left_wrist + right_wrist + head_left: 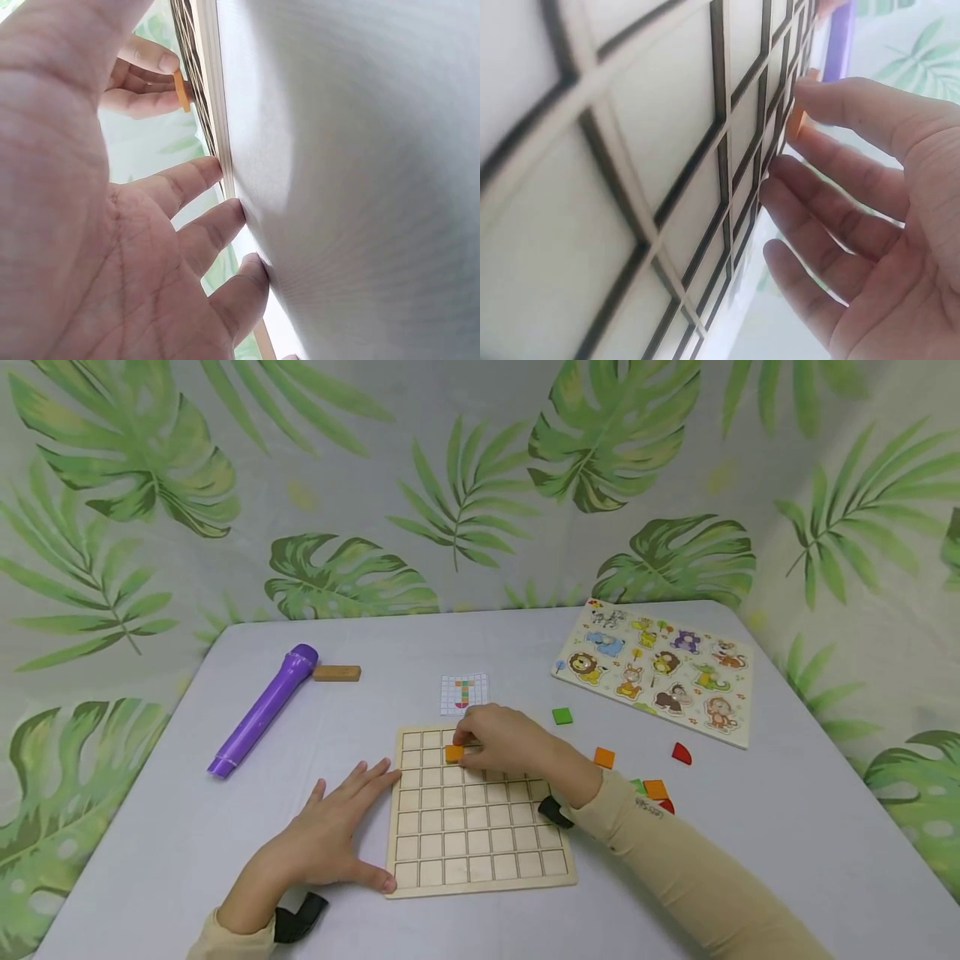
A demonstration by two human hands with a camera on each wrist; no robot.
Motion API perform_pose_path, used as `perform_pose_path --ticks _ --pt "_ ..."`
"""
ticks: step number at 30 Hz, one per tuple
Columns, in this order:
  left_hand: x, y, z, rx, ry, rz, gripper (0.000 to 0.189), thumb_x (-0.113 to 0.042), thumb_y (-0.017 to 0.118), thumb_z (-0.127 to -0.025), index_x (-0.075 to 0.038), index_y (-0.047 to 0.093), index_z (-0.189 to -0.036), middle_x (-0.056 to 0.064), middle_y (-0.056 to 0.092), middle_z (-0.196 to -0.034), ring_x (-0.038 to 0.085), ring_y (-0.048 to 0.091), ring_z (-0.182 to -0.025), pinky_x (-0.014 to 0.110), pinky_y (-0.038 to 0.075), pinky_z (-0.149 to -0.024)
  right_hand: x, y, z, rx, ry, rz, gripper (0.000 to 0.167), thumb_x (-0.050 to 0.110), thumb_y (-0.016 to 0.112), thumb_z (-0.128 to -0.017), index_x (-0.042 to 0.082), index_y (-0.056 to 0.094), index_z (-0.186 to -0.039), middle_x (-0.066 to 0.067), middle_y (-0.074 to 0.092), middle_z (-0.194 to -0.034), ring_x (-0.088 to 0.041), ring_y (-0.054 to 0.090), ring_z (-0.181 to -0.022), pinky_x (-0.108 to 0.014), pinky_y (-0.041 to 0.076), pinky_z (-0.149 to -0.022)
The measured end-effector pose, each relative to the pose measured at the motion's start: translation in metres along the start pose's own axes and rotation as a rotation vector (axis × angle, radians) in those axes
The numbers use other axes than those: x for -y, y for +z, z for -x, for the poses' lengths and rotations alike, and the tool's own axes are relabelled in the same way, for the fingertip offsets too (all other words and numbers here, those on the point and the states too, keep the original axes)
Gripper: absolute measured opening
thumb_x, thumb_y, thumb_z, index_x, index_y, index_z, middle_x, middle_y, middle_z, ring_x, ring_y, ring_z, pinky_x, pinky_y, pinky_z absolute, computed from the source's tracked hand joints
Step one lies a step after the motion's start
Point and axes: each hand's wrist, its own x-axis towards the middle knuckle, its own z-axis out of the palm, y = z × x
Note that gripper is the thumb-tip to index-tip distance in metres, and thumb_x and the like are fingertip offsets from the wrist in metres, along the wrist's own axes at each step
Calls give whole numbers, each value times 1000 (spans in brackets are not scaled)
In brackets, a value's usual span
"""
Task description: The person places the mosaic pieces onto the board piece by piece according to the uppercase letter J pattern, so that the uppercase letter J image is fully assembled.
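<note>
A wooden grid board [480, 868] lies flat on the white table. My right hand [513, 743] pinches an orange square tile [453, 754] between thumb and finger over the board's upper left part. In the right wrist view, the tile [797, 124] stands edge-on by the fingertips; whether it sits in a cell I cannot tell. My left hand [330, 827] is spread along the board's left side, fingertips and thumb touching the edge. The left wrist view shows its straight fingers [214, 232] against that edge. Just beyond the board lies a small pattern card [450, 689], partly behind the right hand.
Right of the board are a green tile [562, 716], an orange tile [604, 757], a red quarter-round piece [681, 753] and a cluster with another orange tile [656, 789]. An animal puzzle [630, 652] lies back right. A purple microphone [262, 710] and wooden block [337, 673] lie left.
</note>
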Motion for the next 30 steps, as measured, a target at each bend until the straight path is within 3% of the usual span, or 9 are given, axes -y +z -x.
perform_pose_path --ticks 18,30 --pt "-1 -1 -1 -5 8 -6 139 -78 91 -55 -23 33 -169 9 28 -179 48 25 -163 92 15 -117 2 0 -2 -18 -4 50 18 22 82 -95 11 81 -110 -2 74 -111 -16 64 -99 -35 60 -89" --pt "-1 0 1 1 -12 9 139 -77 92 -55 -23 34 -169 9 29 -178 48 25 -163 91 14 -118 1 4 -5 -6 -7 24 20 23 81 -97 11 81 -113 -1 76 -113 -17 68 -106 -36 62 -93"
